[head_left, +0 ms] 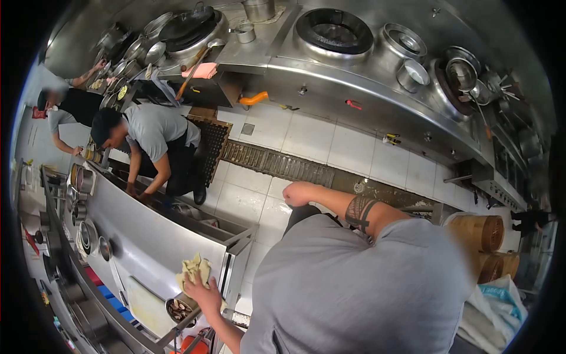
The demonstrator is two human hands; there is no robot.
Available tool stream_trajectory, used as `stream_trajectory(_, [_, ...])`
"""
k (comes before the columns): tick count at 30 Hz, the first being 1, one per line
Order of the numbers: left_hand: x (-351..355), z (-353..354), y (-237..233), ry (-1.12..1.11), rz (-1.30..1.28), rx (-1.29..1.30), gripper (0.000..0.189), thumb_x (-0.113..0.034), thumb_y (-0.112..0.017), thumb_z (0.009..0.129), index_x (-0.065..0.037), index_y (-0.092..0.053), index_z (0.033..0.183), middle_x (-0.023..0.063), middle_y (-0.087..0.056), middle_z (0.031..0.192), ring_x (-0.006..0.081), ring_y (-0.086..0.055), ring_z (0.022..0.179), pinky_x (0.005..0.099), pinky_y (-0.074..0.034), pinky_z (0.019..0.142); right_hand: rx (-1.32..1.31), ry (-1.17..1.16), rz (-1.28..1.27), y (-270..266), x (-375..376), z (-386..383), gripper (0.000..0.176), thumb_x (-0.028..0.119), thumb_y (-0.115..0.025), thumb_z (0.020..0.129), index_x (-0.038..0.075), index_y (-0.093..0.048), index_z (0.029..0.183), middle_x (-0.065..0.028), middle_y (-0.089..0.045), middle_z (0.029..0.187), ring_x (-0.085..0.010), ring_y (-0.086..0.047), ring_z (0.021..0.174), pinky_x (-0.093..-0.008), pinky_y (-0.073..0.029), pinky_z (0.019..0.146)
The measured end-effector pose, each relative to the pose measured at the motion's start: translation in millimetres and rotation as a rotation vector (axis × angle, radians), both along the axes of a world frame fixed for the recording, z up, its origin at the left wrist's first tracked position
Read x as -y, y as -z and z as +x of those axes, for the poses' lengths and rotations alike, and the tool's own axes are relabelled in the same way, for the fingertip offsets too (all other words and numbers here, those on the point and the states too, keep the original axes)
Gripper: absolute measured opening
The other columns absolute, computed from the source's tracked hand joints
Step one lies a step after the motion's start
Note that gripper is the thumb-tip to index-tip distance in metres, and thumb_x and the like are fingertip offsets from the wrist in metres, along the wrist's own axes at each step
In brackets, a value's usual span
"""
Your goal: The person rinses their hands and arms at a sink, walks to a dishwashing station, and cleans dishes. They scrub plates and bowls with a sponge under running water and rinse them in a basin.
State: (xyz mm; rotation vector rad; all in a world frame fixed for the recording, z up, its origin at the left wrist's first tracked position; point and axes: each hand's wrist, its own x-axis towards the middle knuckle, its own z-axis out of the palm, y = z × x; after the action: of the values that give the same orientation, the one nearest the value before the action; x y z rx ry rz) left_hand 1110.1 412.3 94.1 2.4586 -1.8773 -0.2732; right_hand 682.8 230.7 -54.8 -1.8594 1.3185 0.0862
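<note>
My left hand (202,294) presses on a bunched pale yellow cloth (194,270) at the near end of the steel counter (171,239), its fingers bent over the folds. Just below that hand is a round metal container (181,311) with brown pieces of food in it. A white cutting board (148,307) lies to its left. My right hand (298,193) is in front of my body, over the floor and away from the counter. Its fingers look curled in, and whatever they may hold is hidden.
Two co-workers stand at left; the nearer person (156,135) bends over an open drawer (206,227). Woks (333,32) and pots line the stove opposite. A floor grate (277,162) crosses the white tiles. Bamboo steamers (492,233) are stacked at right. An orange handle (253,98) juts from the stove front.
</note>
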Motion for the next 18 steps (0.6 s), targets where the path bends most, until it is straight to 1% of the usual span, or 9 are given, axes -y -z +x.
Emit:
stream_trajectory(3, [13.6, -41.6, 12.9, -0.023, 0.081, -0.239, 0.052, -0.019, -0.072, 0.089, -0.005, -0.058, 0.138, 0.0232, -0.04, 0.154, 0.0431, -0.036, 0.141, 0.0484, -0.03, 0.118, -0.072, -0.119, 0.05, 4.8, 24.9, -14.7, 0.03, 0.027, -0.058, 0.088, 0.005, -0.073, 0.102, -0.0186, -0.072, 0.103, -0.0372, -0.068, 0.097, -0.0481, -0.054, 0.084])
stream_trajectory(5, [13.7, -56.9, 31.4, 0.263, 0.239, -0.346, 0.051, -0.02, -0.072, 0.09, -0.004, -0.058, 0.137, 0.0214, -0.053, 0.144, 0.0394, -0.049, 0.132, 0.0461, -0.039, 0.112, -0.144, -0.223, 0.02, 11.9, 50.5, -14.2, 0.03, 0.027, -0.059, 0.087, 0.005, -0.073, 0.103, -0.0187, -0.072, 0.103, -0.0373, -0.069, 0.097, -0.0483, -0.054, 0.082])
stream_trajectory(6, [14.9, -64.3, 38.9, 0.261, 0.245, -0.347, 0.051, -0.02, -0.072, 0.09, -0.004, -0.058, 0.137, 0.0214, -0.053, 0.144, 0.0394, -0.049, 0.132, 0.0461, -0.039, 0.112, -0.143, -0.224, 0.026, 15.9, 63.5, -13.1, 0.03, 0.027, -0.059, 0.087, 0.005, -0.073, 0.103, -0.0187, -0.072, 0.103, -0.0373, -0.069, 0.097, -0.0483, -0.054, 0.082])
stream_trajectory(8, [13.6, -73.4, 58.6, 0.098, 0.474, -0.637, 0.048, -0.02, -0.07, 0.092, -0.004, -0.059, 0.136, 0.02, -0.061, 0.134, 0.0357, -0.06, 0.12, 0.0436, -0.048, 0.103, -0.129, -0.279, 0.001, 25.9, 89.7, -9.4, 0.03, 0.026, -0.059, 0.085, 0.004, -0.073, 0.101, -0.0193, -0.072, 0.102, -0.0372, -0.069, 0.098, -0.0483, -0.054, 0.083])
stream_trajectory(9, [4.0, -70.8, 81.8, 0.003, 0.441, -0.722, 0.044, -0.019, -0.068, 0.095, -0.004, -0.06, 0.135, 0.0179, -0.064, 0.131, 0.0304, -0.065, 0.112, 0.0411, -0.052, 0.095, -0.128, -0.283, 0.007, 38.2, 103.4, -9.6, 0.03, 0.026, -0.059, 0.085, 0.004, -0.073, 0.101, -0.0193, -0.072, 0.102, -0.0372, -0.069, 0.098, -0.0483, -0.054, 0.083])
stream_trajectory(12, [-20.1, -68.1, 126.9, -0.242, 0.372, -0.821, 0.042, -0.018, -0.066, 0.097, 0.0, -0.059, 0.135, 0.015, -0.066, 0.126, 0.0252, -0.065, 0.109, 0.0376, -0.052, 0.095, 0.057, -0.237, 0.016, 98.7, 132.8, -27.8, 0.029, 0.024, -0.06, 0.084, 0.003, -0.074, 0.098, -0.0211, -0.072, 0.101, -0.0376, -0.069, 0.097, -0.0487, -0.055, 0.084])
stream_trajectory(14, [-46.4, -53.0, 163.5, -0.391, 0.368, -0.842, 0.038, -0.016, -0.063, 0.098, 0.002, -0.061, 0.131, 0.0154, -0.069, 0.119, 0.0225, -0.066, 0.104, 0.0344, -0.052, 0.092, 0.076, -0.01, -0.008, 130.5, 141.4, -57.4, 0.031, 0.022, -0.058, 0.083, 0.002, -0.075, 0.098, -0.0229, -0.072, 0.102, -0.0371, -0.069, 0.097, -0.0481, -0.055, 0.085])
stream_trajectory(16, [-66.1, -51.2, 186.0, -0.466, 0.434, -0.803, 0.036, -0.016, -0.063, 0.098, 0.002, -0.062, 0.129, 0.0148, -0.069, 0.116, 0.0216, -0.066, 0.101, 0.0338, -0.052, 0.089, -0.186, 0.062, -0.032, 142.3, 138.7, -95.8, 0.031, 0.021, -0.056, 0.082, 0.002, -0.077, 0.094, -0.0229, -0.072, 0.103, -0.0377, -0.07, 0.094, -0.0472, -0.056, 0.082])
stream_trajectory(18, [-80.4, -56.2, 204.0, -0.49, 0.505, -0.777, 0.035, -0.015, -0.062, 0.097, 0.002, -0.062, 0.128, 0.0142, -0.069, 0.113, 0.0207, -0.065, 0.098, 0.0332, -0.052, 0.086, -0.259, 0.35, -0.11, 164.5, 117.3, -139.1, 0.03, 0.02, -0.054, 0.081, 0.001, -0.077, 0.086, -0.0229, -0.073, 0.096, -0.0378, -0.071, 0.089, -0.0473, -0.057, 0.079])
